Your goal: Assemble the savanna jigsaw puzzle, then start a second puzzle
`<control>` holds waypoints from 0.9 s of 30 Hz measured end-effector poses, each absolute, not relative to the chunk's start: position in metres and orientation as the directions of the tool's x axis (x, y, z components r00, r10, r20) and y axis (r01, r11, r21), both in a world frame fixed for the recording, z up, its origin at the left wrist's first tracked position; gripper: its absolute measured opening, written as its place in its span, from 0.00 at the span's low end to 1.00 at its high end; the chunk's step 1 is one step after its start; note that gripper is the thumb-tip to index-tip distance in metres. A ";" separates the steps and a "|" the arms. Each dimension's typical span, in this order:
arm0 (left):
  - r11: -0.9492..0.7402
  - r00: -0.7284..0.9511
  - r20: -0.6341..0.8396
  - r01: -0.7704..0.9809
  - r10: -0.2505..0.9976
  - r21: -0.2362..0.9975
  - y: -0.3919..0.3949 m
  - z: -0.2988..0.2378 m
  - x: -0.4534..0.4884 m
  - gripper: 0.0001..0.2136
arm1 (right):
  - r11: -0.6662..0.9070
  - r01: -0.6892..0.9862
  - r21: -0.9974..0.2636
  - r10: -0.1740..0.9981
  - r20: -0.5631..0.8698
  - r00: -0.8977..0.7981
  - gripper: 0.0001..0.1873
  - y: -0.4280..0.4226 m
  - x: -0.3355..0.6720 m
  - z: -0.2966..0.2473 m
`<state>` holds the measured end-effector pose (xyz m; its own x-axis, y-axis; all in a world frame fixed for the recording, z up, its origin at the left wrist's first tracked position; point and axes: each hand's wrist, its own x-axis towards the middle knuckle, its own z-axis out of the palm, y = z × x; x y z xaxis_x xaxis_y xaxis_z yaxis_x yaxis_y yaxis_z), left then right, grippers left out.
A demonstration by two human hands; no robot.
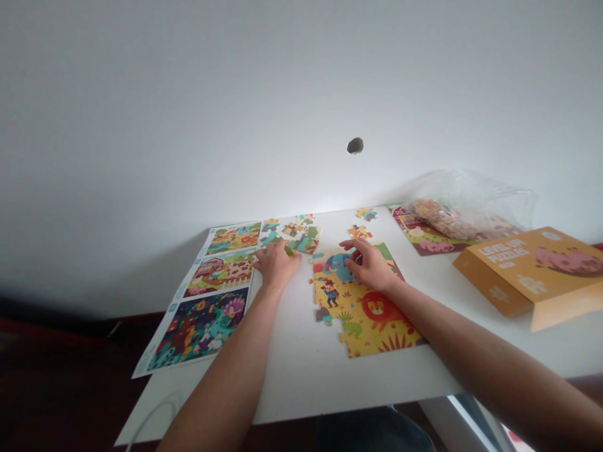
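My left hand is at the near edge of a group of loose puzzle pieces. A small yellow-green puzzle piece shows between its index finger and thumb. My right hand hovers over or rests on the upper part of a partly joined jigsaw puzzle; which of the two I cannot tell. Its fingers are bent and apart, with nothing seen in them. An elephant, a figure in a hat, a lion and a crocodile show on the joined part, whose left edge is uneven. The hand covers some of its upper middle.
A sheet with three printed pictures lies left, overhanging the white table. Two loose pieces lie beyond the puzzle. At right are a clear bag of pieces on a farm picture and an orange puzzle box. A wall stands behind.
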<state>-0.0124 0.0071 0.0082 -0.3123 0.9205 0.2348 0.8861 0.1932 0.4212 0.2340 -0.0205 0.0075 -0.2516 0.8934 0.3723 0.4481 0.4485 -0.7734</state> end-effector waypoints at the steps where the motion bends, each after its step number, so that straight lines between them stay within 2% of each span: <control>1: 0.187 -0.302 0.234 0.891 0.924 0.413 0.007 0.009 -0.011 0.22 | 0.450 0.446 -0.774 0.893 0.371 -0.256 0.20 -0.020 0.234 0.007; 8: 0.213 -0.337 0.233 0.876 0.912 0.433 0.008 0.010 -0.012 0.26 | 0.461 0.447 -0.766 0.886 0.378 -0.268 0.20 -0.018 0.236 0.003; 15: 0.242 -0.377 0.246 0.863 0.893 0.444 0.010 0.010 -0.013 0.23 | 0.457 0.459 -0.762 0.889 0.367 -0.275 0.20 -0.018 0.235 0.003; 20: 0.297 -0.410 0.261 0.875 0.874 0.382 0.008 0.008 -0.013 0.25 | 0.455 0.471 -0.756 0.890 0.361 -0.280 0.20 -0.018 0.235 0.004; 27: 0.316 -0.408 0.272 0.892 0.871 0.324 0.004 0.009 -0.014 0.22 | 0.460 0.483 -0.745 0.887 0.362 -0.286 0.19 -0.019 0.236 0.005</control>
